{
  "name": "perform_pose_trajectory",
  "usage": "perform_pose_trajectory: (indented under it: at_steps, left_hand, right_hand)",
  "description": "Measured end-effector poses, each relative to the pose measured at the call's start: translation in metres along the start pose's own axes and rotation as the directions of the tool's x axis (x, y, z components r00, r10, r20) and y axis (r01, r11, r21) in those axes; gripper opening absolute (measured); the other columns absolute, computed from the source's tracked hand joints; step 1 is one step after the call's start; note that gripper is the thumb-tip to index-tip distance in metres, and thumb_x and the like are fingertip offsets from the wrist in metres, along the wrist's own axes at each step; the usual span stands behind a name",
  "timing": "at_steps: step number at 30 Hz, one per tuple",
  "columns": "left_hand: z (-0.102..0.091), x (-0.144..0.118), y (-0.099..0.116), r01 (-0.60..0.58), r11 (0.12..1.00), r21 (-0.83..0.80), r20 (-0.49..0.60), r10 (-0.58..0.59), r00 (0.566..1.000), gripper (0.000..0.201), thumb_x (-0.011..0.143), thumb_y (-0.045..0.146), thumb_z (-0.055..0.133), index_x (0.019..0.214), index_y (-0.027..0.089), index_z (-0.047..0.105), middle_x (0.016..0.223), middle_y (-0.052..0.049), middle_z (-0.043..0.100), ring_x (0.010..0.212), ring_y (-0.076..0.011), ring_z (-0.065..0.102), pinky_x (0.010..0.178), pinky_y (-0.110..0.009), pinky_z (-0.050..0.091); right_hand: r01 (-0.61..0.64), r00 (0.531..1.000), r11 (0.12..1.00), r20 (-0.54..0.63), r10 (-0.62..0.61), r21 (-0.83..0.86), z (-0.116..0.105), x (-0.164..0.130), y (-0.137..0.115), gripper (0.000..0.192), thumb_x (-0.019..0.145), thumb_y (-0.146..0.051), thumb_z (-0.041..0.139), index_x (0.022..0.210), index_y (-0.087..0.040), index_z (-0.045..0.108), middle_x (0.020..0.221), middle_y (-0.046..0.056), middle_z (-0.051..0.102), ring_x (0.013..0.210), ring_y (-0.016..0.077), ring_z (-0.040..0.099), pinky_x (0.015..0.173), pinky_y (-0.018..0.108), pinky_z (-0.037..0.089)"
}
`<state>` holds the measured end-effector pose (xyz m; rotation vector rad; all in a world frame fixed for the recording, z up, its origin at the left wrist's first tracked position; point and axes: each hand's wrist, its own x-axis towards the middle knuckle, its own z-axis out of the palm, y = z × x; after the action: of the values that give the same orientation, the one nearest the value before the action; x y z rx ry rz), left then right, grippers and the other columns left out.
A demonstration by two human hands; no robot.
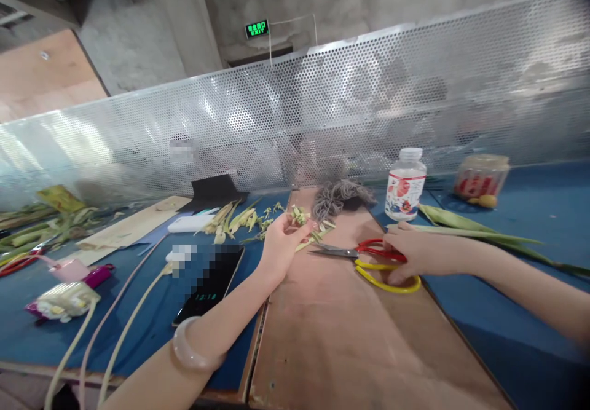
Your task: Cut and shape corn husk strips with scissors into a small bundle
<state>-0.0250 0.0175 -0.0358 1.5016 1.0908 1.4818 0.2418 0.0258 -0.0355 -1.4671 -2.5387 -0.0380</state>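
A: status on the leaf trimming?

B: mid-way by the look of it. left hand (282, 242) sits on the brown board (322, 336), fingers curled round a small folded green leaf piece (299, 215) at its 12 o'clock edge, pinched, not open

A: right?

B: right hand (417, 255) rests on the scissors (369, 256), fingers closed over the red and yellow loops, blades pointing to 9 o'clock toward the left hand. scissors lie flat on the board, not lifted

A: what's done?

B: judging from the layout, a batch of cut leaf strips (235, 218) lies on the blue desk (530, 213) at 10 o'clock of the left hand, more scraps (318, 235) right beside the fingers. looks like finished cutting

A: left to do?

B: long uncut leaves (465, 228) lie at 2 o'clock of the right hand, past the white bottle (405, 185). another leaf heap (37, 232) far out at 9 o'clock. so stock remains, I'd say well under complete

A: string?

B: grey twine bundle (338, 198) at 12 o'clock of the board, untouched, apart from both hands

A: clutter?

B: phone (212, 287) with cables at 8 o'clock of the left hand, jar (482, 176) at 1 o'clock beyond the bottle. perforated metal screen (322, 102) behind all of it
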Motion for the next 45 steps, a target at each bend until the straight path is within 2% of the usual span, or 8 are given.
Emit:
perform_pose_trajectory:
  at_steps: [5,10,16,20,24,31,38,45]
  left_hand:
    - [0.002,-0.003,0.003,-0.012,1.000,-0.026,0.006,0.012,1.000,0.026,0.066,0.033,0.075,0.080,0.015,0.063,0.075,-0.002,0.064,0.066,-0.0120,0.060,0.064,-0.024,0.051]
    - [0.002,-0.005,0.005,-0.045,0.999,-0.011,-0.002,0.045,0.999,0.025,0.067,0.034,0.074,0.082,0.016,0.065,0.077,-0.003,0.066,0.065,-0.0127,0.061,0.066,-0.026,0.051]
    - [-0.001,-0.001,0.001,-0.081,0.990,-0.118,-0.106,0.068,0.992,0.024,0.070,0.033,0.072,0.086,0.016,0.066,0.080,-0.003,0.066,0.069,-0.0139,0.063,0.069,-0.028,0.053]
    - [-0.003,0.004,-0.001,-0.094,0.955,-0.282,-0.185,0.042,0.982,0.025,0.069,0.030,0.073,0.087,0.014,0.065,0.080,-0.002,0.065,0.072,-0.0143,0.065,0.073,-0.030,0.054]
    - [-0.003,0.005,-0.002,-0.045,0.940,-0.339,-0.176,-0.017,0.984,0.024,0.067,0.027,0.075,0.084,0.012,0.065,0.077,-0.003,0.067,0.072,-0.0146,0.066,0.079,-0.032,0.053]
    - [0.000,-0.001,0.003,-0.024,0.958,-0.284,-0.108,-0.007,0.994,0.023,0.067,0.027,0.074,0.083,0.014,0.065,0.076,-0.003,0.068,0.073,-0.0159,0.067,0.071,-0.030,0.054]
    - [0.002,-0.003,0.006,-0.005,0.971,-0.238,-0.073,-0.013,0.997,0.020,0.066,0.028,0.074,0.078,0.014,0.065,0.074,-0.004,0.069,0.070,-0.0161,0.068,0.069,-0.029,0.054]
    - [0.002,-0.003,0.004,-0.003,0.971,-0.240,-0.065,-0.013,0.998,0.016,0.067,0.026,0.074,0.076,0.015,0.065,0.072,-0.004,0.069,0.069,-0.0163,0.067,0.068,-0.029,0.054]
  right_hand:
    - [0.079,0.995,0.995,-0.050,-0.082,-0.053,0.028,0.002,-0.004,0.027,0.074,-0.043,0.060,0.086,-0.021,0.067,0.091,0.010,0.065,0.088,0.0293,0.057,0.079,0.042,0.042]
    - [0.180,0.984,0.981,0.002,-0.180,-0.078,0.035,0.009,-0.010,0.020,0.065,-0.015,0.057,0.084,-0.014,0.063,0.092,0.013,0.065,0.082,0.0255,0.062,0.070,0.032,0.045]
    - [-0.054,0.994,0.998,-0.093,0.053,-0.018,0.036,0.002,-0.014,0.020,0.072,-0.026,0.057,0.091,-0.018,0.053,0.080,0.009,0.067,0.069,0.0243,0.065,0.054,0.028,0.039]
    - [-0.222,0.936,0.960,-0.236,0.259,0.173,0.034,0.004,-0.014,0.026,0.080,-0.045,0.049,0.083,-0.019,0.048,0.071,0.007,0.065,0.061,0.0220,0.062,0.052,0.027,0.038]
    - [-0.274,0.893,0.912,-0.271,0.359,0.306,0.028,0.003,-0.020,0.035,0.081,-0.054,0.045,0.085,-0.020,0.047,0.073,0.007,0.065,0.058,0.0207,0.061,0.051,0.027,0.040]
    - [-0.113,0.899,0.985,-0.407,0.158,0.132,0.029,-0.007,-0.042,0.046,0.077,-0.051,0.052,0.109,-0.018,0.047,0.093,0.011,0.068,0.078,0.0267,0.066,0.058,0.031,0.044]
    - [-0.119,0.899,0.989,-0.413,0.147,0.093,0.031,-0.008,-0.044,0.044,0.076,-0.051,0.052,0.108,-0.021,0.047,0.109,0.010,0.066,0.092,0.0289,0.065,0.063,0.034,0.047]
    - [-0.101,0.896,0.988,-0.421,0.140,0.114,0.030,-0.009,-0.048,0.041,0.077,-0.046,0.052,0.107,-0.019,0.049,0.106,0.012,0.066,0.093,0.0288,0.065,0.066,0.035,0.048]
